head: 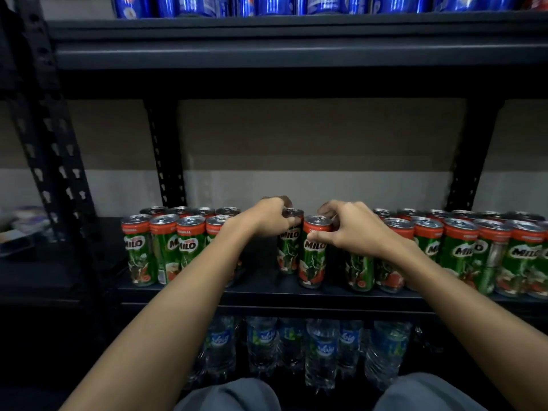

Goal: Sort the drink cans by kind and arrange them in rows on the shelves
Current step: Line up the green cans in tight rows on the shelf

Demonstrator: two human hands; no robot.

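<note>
Green and red Milo cans stand in rows on the middle shelf (267, 290), one group at the left (166, 247) and a larger group at the right (462, 253). In the gap between them stand two Milo cans side by side. My left hand (267, 218) grips the top of the left one (288, 250). My right hand (353, 229) holds the right one (313, 256) around its top, thumb on the label. Both cans stand upright on the shelf.
Blue cans (267, 5) line the shelf above. Shrink-wrapped water bottles (320, 351) fill the space under the middle shelf. A black perforated upright (50, 149) stands at the left, with blurred items (20, 229) beyond it. My knees show at the bottom edge.
</note>
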